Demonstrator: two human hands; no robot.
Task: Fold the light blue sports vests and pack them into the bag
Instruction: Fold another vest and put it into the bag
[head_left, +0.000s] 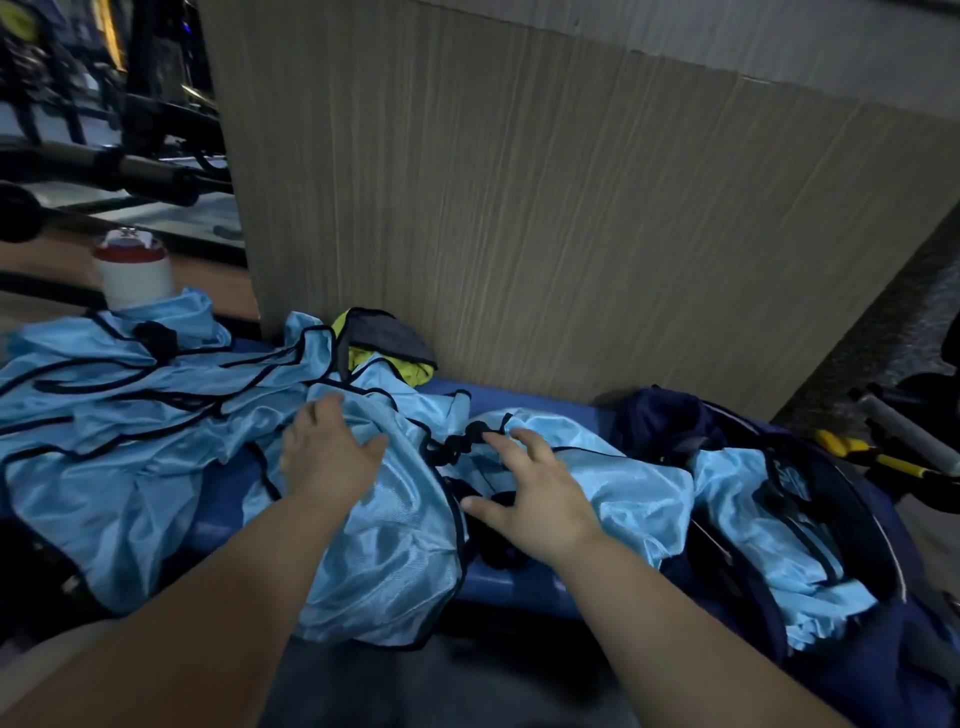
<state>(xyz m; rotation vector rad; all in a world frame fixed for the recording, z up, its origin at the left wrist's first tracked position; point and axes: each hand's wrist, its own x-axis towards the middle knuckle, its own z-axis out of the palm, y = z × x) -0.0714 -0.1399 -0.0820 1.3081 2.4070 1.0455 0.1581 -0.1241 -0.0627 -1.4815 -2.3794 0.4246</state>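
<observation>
The left hand (327, 452) is lying flat, fingers spread wide, on a crumpled shiny light blue mesh vest with black trim (384, 540) that is draping over the blue padded bench (519, 587). At its three o'clock, the right hand (540, 493) is hovering with fingers splayed, gripping nothing. More light blue vests (104, 415) are heaping up at nine o'clock. At three o'clock, the dark navy fabric bag (883, 519) is gaping, with blue vests already inside.
</observation>
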